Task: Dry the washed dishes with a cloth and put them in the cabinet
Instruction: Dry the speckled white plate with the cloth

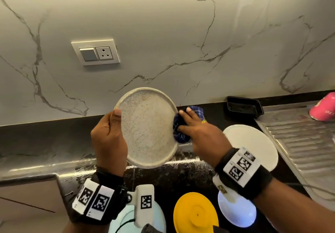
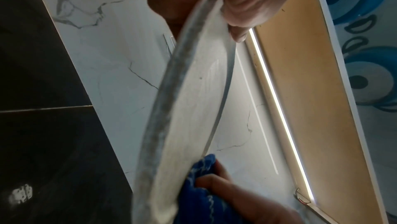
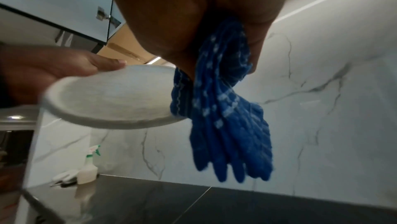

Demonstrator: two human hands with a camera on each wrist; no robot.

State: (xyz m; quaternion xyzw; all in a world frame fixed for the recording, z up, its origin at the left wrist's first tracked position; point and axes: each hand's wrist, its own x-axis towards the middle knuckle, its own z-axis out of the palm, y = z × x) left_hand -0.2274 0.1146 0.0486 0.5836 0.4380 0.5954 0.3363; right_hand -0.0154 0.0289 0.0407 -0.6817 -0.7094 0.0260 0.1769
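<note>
Our left hand [image 1: 108,134] grips the plate [image 1: 146,129] while our right hand [image 1: 197,134] bunches the cloth [image 1: 181,133] against its right rim. We judge drying is early: more dishes [image 1: 195,212] wait on the near counter [image 1: 45,138], none stowed.

White veined marble wall [image 1: 163,33] with a switch-and-socket plate [image 1: 95,52] above black countertop [image 1: 45,138].
</note>
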